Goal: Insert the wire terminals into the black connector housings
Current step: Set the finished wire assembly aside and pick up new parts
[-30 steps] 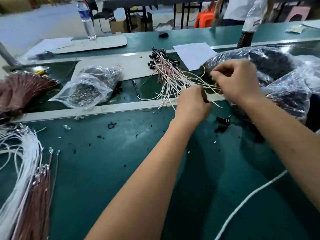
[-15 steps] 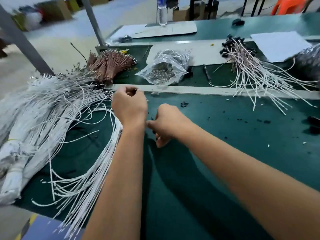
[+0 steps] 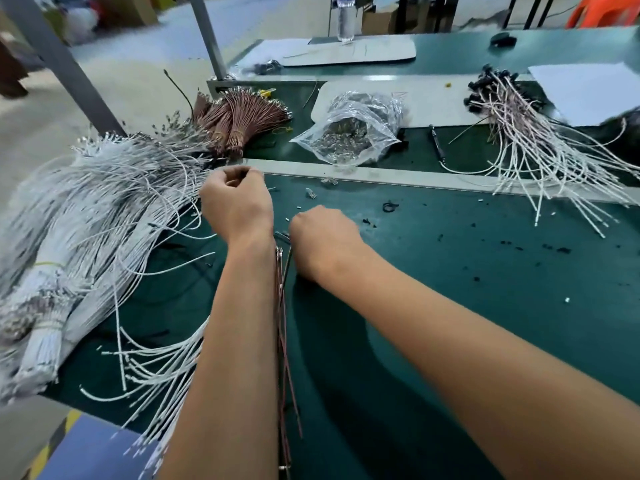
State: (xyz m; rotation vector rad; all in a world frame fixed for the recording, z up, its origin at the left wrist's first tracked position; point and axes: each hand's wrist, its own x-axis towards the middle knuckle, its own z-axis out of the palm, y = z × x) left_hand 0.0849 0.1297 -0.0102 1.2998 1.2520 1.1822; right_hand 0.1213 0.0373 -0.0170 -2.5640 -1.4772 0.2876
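Hundreds of white terminated wires are lying in a loose heap at the far left of the green surface, with bound brown wire bundles sitting just behind them. Beside that heap the left hand is curling into a fist at the wire ends; whether it is pinching one is hidden by the knuckles. A few reddish-brown wires are running between the forearms toward the right hand, which is curled over their terminal ends and seems to be gripping them against the surface. Further right, a clear bag of metal terminals is resting near the rail, and finished leads already wearing black connector housings are piling up well apart at the far right. Judging by this, fresh wires are being gathered; next, a housing needs fetching and a terminal aligning with its cavity.
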